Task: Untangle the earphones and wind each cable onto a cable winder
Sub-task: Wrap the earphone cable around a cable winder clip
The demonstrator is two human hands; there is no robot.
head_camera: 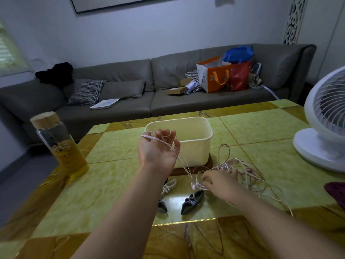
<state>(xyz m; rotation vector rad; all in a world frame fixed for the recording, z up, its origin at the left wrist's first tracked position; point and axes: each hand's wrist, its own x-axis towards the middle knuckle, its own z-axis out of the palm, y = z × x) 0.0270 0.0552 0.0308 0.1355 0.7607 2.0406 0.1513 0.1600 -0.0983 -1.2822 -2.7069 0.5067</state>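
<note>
Slanting down-right from left hand [158,152]: earphone cable [183,165]

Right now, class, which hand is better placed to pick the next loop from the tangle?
Probably the right hand: its fingers pinch the cable tangle, while the left hand is raised holding one strand.

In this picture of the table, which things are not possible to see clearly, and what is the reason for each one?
All in the head view:
1. Tangle of cables: thin, overlapping strands; number of earphones unclear.
2. Right hand: fingers blurred among the cables; grip unclear.
3. Dark winder: mostly under the left forearm.
4. Dark red thing: cut by the right edge.
</note>
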